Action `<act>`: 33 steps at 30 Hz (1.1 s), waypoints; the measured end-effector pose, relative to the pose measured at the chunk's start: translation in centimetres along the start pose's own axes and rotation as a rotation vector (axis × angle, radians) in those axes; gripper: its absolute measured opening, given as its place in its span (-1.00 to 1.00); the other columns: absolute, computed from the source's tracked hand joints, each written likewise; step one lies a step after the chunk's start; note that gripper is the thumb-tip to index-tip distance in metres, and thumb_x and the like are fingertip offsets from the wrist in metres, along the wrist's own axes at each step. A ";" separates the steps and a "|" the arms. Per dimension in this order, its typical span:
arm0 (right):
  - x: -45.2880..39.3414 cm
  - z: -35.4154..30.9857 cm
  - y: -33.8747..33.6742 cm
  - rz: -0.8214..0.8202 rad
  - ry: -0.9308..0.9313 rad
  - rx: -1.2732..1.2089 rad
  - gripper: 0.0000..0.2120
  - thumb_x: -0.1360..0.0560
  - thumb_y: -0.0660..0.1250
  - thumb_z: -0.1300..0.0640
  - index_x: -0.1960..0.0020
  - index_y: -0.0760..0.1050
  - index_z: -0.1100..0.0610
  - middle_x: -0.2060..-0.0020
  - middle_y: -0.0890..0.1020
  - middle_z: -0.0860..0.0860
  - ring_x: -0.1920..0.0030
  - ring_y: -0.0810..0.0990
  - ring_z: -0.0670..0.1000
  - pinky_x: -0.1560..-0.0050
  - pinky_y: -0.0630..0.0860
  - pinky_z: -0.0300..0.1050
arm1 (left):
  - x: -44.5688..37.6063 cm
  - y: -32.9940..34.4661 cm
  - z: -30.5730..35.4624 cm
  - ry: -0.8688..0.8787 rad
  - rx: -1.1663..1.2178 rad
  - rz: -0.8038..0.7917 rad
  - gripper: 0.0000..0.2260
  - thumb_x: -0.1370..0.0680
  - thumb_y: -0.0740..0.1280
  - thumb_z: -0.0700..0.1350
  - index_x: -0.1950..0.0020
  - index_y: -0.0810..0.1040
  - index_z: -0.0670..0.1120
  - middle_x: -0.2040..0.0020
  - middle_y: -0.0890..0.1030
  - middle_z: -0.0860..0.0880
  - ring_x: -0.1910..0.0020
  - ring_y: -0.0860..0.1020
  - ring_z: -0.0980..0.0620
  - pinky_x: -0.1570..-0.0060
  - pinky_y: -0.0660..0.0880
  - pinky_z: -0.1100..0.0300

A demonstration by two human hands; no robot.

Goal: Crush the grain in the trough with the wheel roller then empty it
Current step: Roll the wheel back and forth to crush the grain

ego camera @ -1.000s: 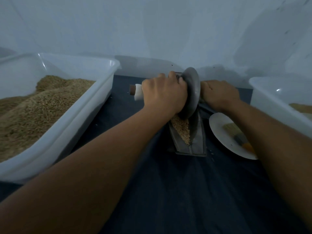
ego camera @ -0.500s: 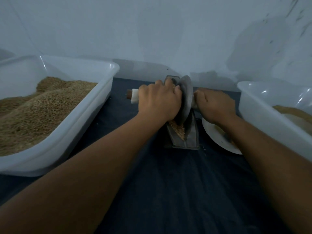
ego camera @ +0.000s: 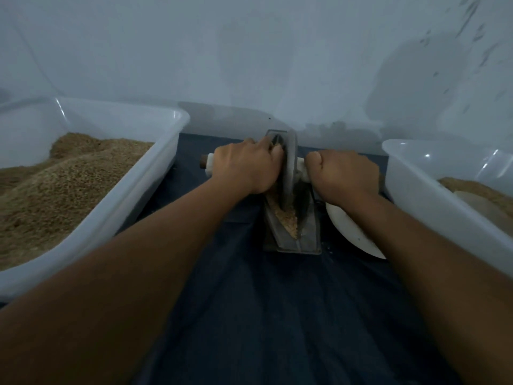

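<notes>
A: Head view, centre of frame?
B: Metal trough [ego camera: 291, 237], long axis running away from camera, on dark cloth [ego camera: 272, 315]. Wheel roller [ego camera: 288, 173] standing upright in the trough's far half. Crushed grain [ego camera: 287, 218] lying in the channel just below the wheel.

A: Hands?
B: Left hand [ego camera: 247, 168] curled round the white axle handle [ego camera: 209, 168] left of the wheel; brown tip protruding. Right hand [ego camera: 344, 173] fisted round the handle right of the wheel. Both forearms reaching in from the lower corners.

A: Sides of frame?
B: Left: white tub [ego camera: 116, 207] heaped with brown grain. Right: second white tub [ego camera: 433, 195], grain inside, level lower. Lower right of the trough: white plate [ego camera: 347, 232], partly hidden under the right wrist. Upper frame: pale wall [ego camera: 249, 51].
</notes>
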State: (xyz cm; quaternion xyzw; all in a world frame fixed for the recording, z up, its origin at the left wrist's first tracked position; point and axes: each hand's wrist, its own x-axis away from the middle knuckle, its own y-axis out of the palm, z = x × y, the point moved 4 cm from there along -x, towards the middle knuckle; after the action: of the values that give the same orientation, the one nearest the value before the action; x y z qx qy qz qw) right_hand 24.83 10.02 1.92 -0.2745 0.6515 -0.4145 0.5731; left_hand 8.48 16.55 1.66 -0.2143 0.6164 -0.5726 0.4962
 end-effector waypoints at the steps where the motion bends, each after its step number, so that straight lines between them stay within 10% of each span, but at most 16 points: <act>1: -0.4 0.1 0.1 -0.005 0.012 -0.019 -0.60 -0.62 -0.02 -0.08 0.29 0.40 0.03 0.32 0.44 0.02 0.30 0.38 0.09 0.34 0.17 -0.11 | -0.1 0.1 -0.1 -0.006 0.000 0.003 -0.54 -0.62 -0.11 0.21 -0.23 0.46 0.05 -0.16 0.58 -0.11 -0.05 0.55 -0.19 0.12 0.28 -0.01; 9: -4.0 0.8 2.1 -0.158 -0.088 0.031 -0.52 -0.57 -0.14 -0.12 0.02 0.51 0.06 0.00 0.58 0.17 0.21 0.33 0.10 0.37 0.09 -0.12 | -3.0 0.9 -0.3 -0.040 -0.014 -0.021 -0.58 -0.61 -0.11 0.19 -0.15 0.45 0.02 -0.19 0.57 -0.14 -0.11 0.52 -0.20 0.09 0.24 -0.02; 26: -10.2 0.7 4.0 -0.158 -0.040 -0.001 -0.43 -0.41 -0.13 -0.32 0.15 0.51 0.03 0.13 0.49 0.09 0.19 0.44 0.13 0.31 0.23 -0.09 | -6.3 1.8 -1.7 -0.228 0.043 -0.121 -0.44 -0.55 -0.09 0.23 -0.40 0.35 -0.01 -0.34 0.50 -0.15 -0.25 0.45 -0.22 0.03 0.22 -0.05; 33: -8.4 1.1 3.9 -0.239 -0.060 -0.017 -0.46 -0.41 -0.19 -0.25 0.13 0.44 0.06 0.15 0.50 0.10 0.26 0.41 0.11 0.34 0.18 -0.10 | -4.3 0.3 0.2 -0.048 -0.065 -0.010 -0.67 -0.66 -0.04 0.09 -0.21 0.45 0.02 0.02 0.45 -0.01 -0.15 0.49 -0.24 0.10 0.24 -0.06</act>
State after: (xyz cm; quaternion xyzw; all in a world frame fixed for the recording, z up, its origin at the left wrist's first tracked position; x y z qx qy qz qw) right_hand 27.94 18.73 2.93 -0.3674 0.6000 -0.4659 0.5366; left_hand 10.53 20.04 3.03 -0.2469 0.6217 -0.5493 0.5007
